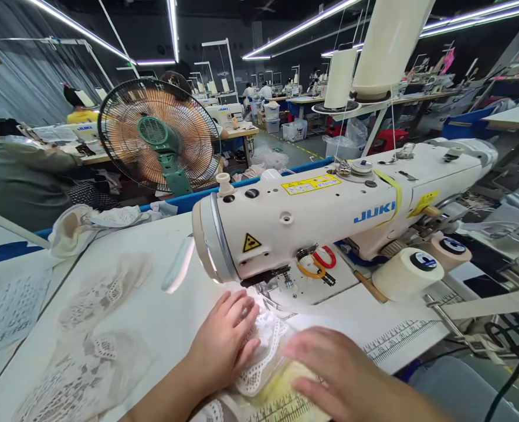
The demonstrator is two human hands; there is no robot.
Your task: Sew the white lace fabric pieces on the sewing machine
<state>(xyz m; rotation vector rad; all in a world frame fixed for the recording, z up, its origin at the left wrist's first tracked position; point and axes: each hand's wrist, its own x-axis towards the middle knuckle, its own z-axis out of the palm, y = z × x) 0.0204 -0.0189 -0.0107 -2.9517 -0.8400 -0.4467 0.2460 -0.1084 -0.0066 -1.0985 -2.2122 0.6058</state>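
Under the head of a white sewing machine (294, 217) lies a piece of white lace fabric (265, 346) with a scalloped, openwork edge. My left hand (226, 334) rests on this lace close to the presser foot, its fingers stretched out and flat, thumb apart. To the right, my right hand (329, 369) is blurred by motion; its fingers and thumb are apart beside the fabric's edge, and I see nothing held. Beneath the hands, a yellowish patch (285, 387) shows over a printed ruler scale. The needle tip is hard to make out.
More sheer lace pieces (96, 334) spread over the table's left side. Scissors with red and orange handles (318, 264) lie behind the needle area. Thread cones (409, 274) stand at right. A large fan (158, 138) stands beyond the table; other people sit at machines.
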